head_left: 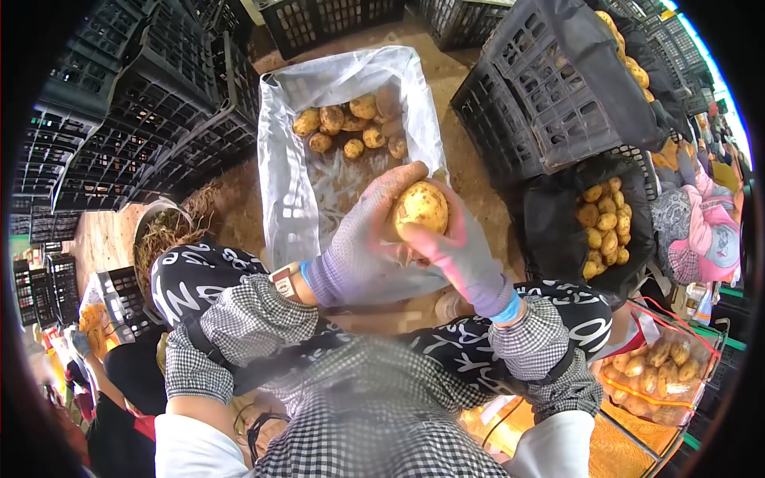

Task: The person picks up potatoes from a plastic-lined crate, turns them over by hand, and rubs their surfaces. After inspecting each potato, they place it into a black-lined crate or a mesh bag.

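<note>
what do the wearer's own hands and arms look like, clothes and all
The left hand and right hand wear greyish-lavender gloves with blue cuff edges. A watch-like band circles the left wrist. Black-and-white checked sleeves cover the forearms; white fabric shows higher up.

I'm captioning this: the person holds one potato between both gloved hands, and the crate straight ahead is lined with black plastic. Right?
The colour of the lining is wrong: the head view shows whitish, see-through plastic in the crate straight ahead. One potato is indeed held between the gloved left hand and right hand.
</note>
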A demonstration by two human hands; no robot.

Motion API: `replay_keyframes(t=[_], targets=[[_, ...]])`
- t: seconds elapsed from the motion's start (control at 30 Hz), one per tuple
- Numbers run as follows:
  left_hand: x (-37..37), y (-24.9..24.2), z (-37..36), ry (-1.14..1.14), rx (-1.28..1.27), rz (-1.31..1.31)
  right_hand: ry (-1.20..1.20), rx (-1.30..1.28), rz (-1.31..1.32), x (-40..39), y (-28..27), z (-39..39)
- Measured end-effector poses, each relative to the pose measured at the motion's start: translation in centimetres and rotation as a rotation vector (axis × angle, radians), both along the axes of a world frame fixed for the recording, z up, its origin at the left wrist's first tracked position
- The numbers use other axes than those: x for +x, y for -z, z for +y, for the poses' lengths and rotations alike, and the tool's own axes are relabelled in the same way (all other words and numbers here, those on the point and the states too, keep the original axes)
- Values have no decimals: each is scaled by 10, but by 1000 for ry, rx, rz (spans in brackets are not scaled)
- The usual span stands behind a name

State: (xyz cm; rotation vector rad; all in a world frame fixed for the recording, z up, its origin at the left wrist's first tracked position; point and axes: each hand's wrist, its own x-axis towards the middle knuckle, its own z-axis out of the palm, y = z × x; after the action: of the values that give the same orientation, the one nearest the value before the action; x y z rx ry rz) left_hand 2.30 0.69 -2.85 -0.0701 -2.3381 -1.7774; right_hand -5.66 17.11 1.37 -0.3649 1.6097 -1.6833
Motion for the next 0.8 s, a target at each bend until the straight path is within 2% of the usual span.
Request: replay_keyframes(t=[0.03, 0.2, 0.27, 0.3, 0.37, 0.4, 0.47, 0.5, 0.57, 0.63, 0.67, 0.7, 0.77, 0.8], targets=[[-1, 2, -3, 17, -153, 33, -11, 51, 94, 2, -2, -2], [-4, -11, 8, -26, 108, -64, -62, 200, 481, -17, 14, 4], [-5, -13, 11, -27, 180, -40, -97, 202, 383, -21, 22, 9], [-6, -13, 13, -31, 205, 6, -92, 180, 230, -17, 5, 2], [-7, -9, 13, -21, 472, 18, -95, 122, 13, -12, -10, -5], [-9, 0, 9, -2, 711, -19, -101, 88, -53, -11, -8, -4], [-16, 13, -6, -166, 449, -136, -107, 4, -41, -16, 22, 12], [-19, 40, -22, -268, 604, -294, -40, 4, -84, -19, 14, 15], [-20, 107, -62, -444, 613, -717, 109, -7, -134, -41, -5, 28], [-15, 174, -81, -437, 316, -730, 161, -45, 246, -100, -46, 59], [-15, 190, -88, -429, 163, -744, 139, -52, 449, -141, -76, 76], [-20, 203, -95, -448, -17, -785, 90, -200, 328, -165, -100, 89], [-49, 226, -106, -469, -322, -830, 142, -594, -275, -179, -115, 102], [-66, 235, -111, -480, -449, -843, 325, -433, -6, -167, -107, 100]])
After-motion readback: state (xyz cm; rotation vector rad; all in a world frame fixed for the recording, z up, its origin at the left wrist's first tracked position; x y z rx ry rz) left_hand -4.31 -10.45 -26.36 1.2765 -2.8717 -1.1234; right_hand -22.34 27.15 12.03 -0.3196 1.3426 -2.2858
